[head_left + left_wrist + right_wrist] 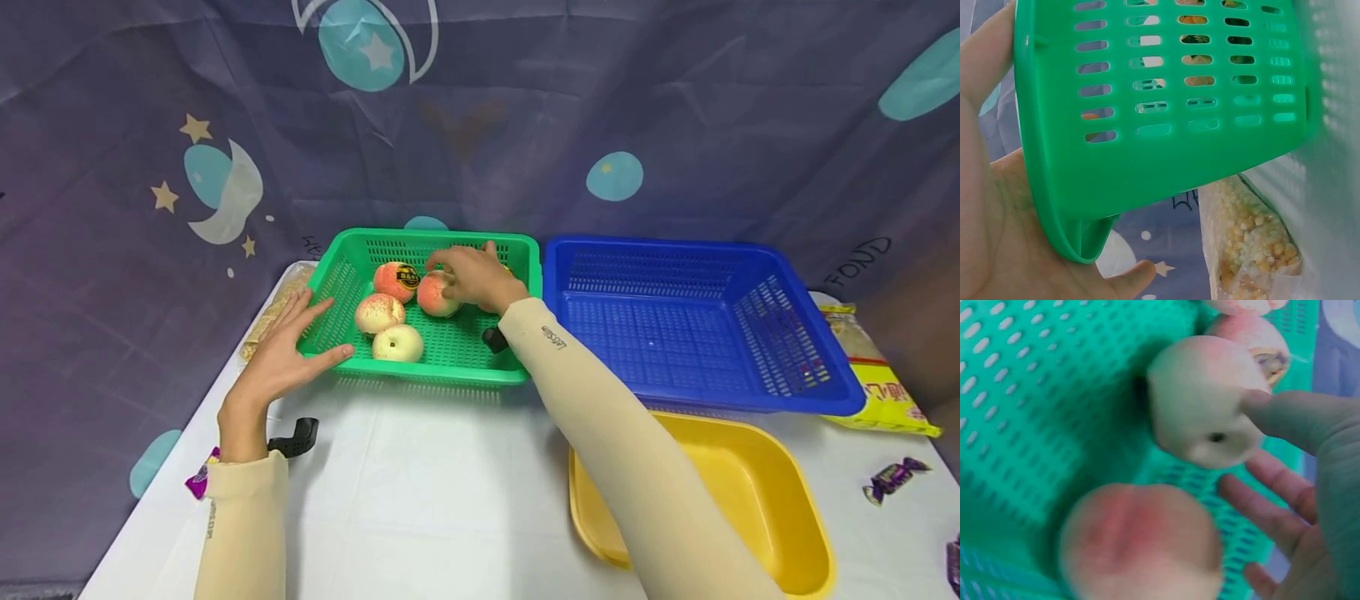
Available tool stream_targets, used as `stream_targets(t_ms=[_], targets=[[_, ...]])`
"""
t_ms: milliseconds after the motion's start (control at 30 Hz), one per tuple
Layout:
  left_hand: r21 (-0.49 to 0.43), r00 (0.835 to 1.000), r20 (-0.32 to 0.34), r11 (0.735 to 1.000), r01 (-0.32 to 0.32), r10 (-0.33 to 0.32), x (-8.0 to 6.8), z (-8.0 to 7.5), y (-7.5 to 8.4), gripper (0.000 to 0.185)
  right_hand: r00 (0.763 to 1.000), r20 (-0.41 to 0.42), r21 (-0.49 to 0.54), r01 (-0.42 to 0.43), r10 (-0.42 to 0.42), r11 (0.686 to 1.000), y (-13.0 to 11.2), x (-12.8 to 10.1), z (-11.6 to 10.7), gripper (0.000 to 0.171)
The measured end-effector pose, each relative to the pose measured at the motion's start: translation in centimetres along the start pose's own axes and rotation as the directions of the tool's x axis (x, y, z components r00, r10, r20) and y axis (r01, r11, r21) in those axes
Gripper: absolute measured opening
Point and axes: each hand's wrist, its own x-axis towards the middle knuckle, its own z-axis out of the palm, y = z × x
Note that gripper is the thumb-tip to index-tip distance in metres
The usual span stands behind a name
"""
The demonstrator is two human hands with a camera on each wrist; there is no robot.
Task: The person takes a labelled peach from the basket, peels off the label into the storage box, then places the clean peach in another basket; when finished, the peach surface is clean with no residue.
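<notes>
Green perforated plastic basket (457, 358): stands on the white table (420, 492), at nine o'clock of the blue perforated plastic basket (795, 350), the two just beside each other. It contains four round pink-and-cream peaches.

Left hand (288, 354): fingers straight and spread, palm flat against the green basket's outer corner at its eight o'clock, apparently to steady it. The left wrist view confirms the rim lies against the palm; nothing is clasped.

Right hand (476, 279): inside the green basket, fingers curved over the peach (437, 296) at the basket's centre. In the right wrist view a thumb touches one peach (1200, 415), the other fingers loosely spread, so the grip looks not yet closed.

Yellow shallow plastic tray (780, 517): at six o'clock of the blue basket.

Bag of yellowish kernels (1250, 240): beyond the green basket's left wall.

Purple-wrapped sweet (896, 479): at three o'clock of the tray.
</notes>
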Motion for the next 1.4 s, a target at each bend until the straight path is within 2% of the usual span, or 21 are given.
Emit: stream_targets(t_ms=[67, 233, 567, 867, 1067, 1400], targets=[[0.000, 1.000, 0.001, 1.000, 0.001, -0.001, 0.0, 0.0, -0.1, 0.090, 1.000, 0.022, -0.019, 0.008, -0.008, 1.000, -0.4, 0.1, -0.4, 0.053], [-0.001, 1.000, 0.004, 1.000, 0.003, -0.003, 0.0, 0.0, -0.1, 0.090, 0.993, 0.102, -0.031, -0.056, 0.059, 0.998, -0.8, 0.0, -0.5, 0.068], [-0.021, 1.000, 0.000, 1.000, -0.011, 0.011, 0.2, 0.1, -0.2, 0.093, 0.989, 0.090, 0.027, -0.117, 0.114, 0.993, 0.3, -0.4, 0.5, 0.067], [-0.054, 0.999, 0.002, 0.997, 0.050, -0.050, 0.1, 0.0, -0.7, 0.108, 0.984, 0.129, -0.070, -0.115, 0.123, 0.991, 0.5, 0.1, 0.6, 0.079], [-0.050, 0.999, 0.009, 0.998, 0.043, -0.042, -0.1, -0.1, -0.8, 0.110, 0.989, 0.113, -0.033, -0.094, 0.097, 0.995, 0.6, 0.1, 0.7, 0.079], [-0.062, 0.999, 0.013, 0.997, 0.053, -0.052, -0.1, -0.4, -0.8, 0.111, 0.999, 0.045, 0.127, -0.022, 0.016, 0.992, 0.0, -0.4, -0.3, 0.075]])
